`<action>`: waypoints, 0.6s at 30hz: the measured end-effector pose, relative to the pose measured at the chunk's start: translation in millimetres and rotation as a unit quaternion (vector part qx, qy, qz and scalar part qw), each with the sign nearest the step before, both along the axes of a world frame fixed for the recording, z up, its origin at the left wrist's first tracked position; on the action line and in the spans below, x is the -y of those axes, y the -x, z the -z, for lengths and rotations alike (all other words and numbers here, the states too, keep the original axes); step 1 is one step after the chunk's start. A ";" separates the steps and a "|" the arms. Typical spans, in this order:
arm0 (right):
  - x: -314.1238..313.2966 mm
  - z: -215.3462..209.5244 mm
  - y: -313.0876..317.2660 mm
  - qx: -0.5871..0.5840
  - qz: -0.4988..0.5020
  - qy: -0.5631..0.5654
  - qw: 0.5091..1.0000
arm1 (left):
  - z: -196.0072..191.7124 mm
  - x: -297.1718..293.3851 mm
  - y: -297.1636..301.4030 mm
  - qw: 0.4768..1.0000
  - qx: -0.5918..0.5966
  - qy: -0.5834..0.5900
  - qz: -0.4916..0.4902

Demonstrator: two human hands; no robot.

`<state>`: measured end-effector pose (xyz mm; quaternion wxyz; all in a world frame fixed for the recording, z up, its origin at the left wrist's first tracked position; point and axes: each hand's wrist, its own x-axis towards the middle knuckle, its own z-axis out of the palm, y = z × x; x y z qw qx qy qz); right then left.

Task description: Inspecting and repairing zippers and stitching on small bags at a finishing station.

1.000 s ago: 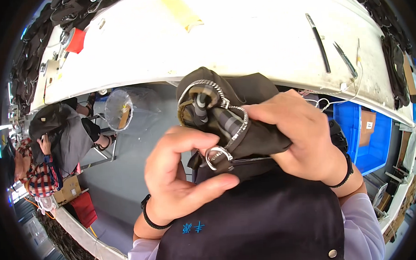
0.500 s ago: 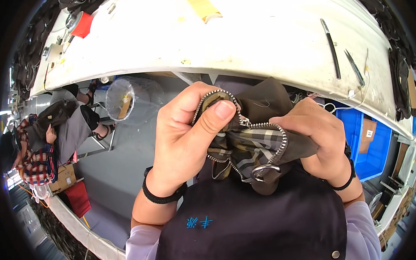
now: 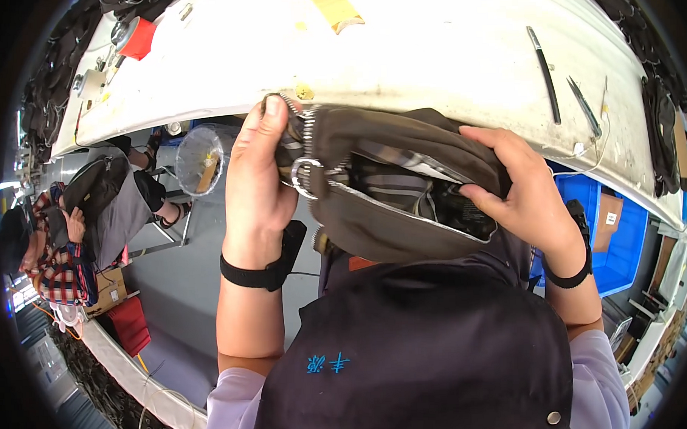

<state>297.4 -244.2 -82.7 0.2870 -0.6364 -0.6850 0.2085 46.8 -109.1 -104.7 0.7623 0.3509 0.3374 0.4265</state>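
Observation:
Between my hands I hold a dark olive-brown fabric bag (image 3: 405, 231) above my lap, by the table's near edge. A long zipper along its top gapes, and a plaid lining (image 3: 395, 184) shows inside. My left hand (image 3: 257, 168) grips the bag's left end, thumb up, beside a metal ring (image 3: 307, 178) and a bent stretch of silver zipper teeth. At the right end my right hand (image 3: 525, 185) pinches the bag's wall, with the thumb at the opening and fingers over the outside. The bag's underside is hidden.
A white-covered table (image 3: 429, 53) spans the front, bearing a black pen-like tool (image 3: 544, 75), tweezers (image 3: 584, 108) and a red-wrapped spool (image 3: 136, 39). A blue bin (image 3: 614, 258) stands low at right. At left are a clear waste bin (image 3: 198, 159) and a seated person (image 3: 64, 239) holding a bag.
The bag has been turned and spread out from a bunched shape, so its opening and lining now show. My left hand has moved left and slightly up; my right hand has shifted to the bag's right end.

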 end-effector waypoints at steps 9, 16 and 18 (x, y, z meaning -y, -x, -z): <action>39.0 25.6 -43.6 -0.342 0.118 0.122 0.924 | 29.1 1.2 13.1 0.985 0.085 0.152 -0.010; 18.3 17.0 -64.4 -0.631 0.231 0.070 0.737 | 4.2 12.9 6.4 0.994 0.051 0.091 -0.036; 16.0 25.4 -64.9 -0.639 0.225 0.074 0.732 | 5.3 20.5 13.3 0.998 0.005 0.058 -0.039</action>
